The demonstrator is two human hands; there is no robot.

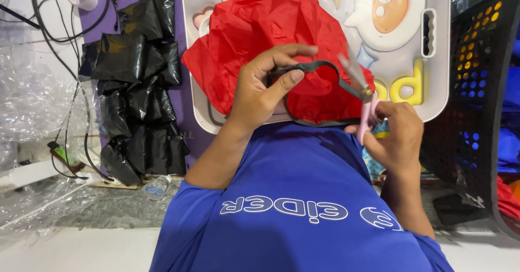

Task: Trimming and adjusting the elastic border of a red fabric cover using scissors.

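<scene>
Pale floor point(65, 250) with clear plastic sheeting point(27, 99), black cables point(70, 77), dark perforated crate point(476, 88) alongside.

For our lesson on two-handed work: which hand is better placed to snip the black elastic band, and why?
The right hand. It already holds the pink-handled scissors, whose blades reach the black elastic band. The left hand pinches that band over the red fabric, so it looks suited to steadying.

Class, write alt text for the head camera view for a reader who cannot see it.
A left hand holds a black strap over red cloth while the right hand works pink-handled scissors. Black bags lie to the left.
</scene>
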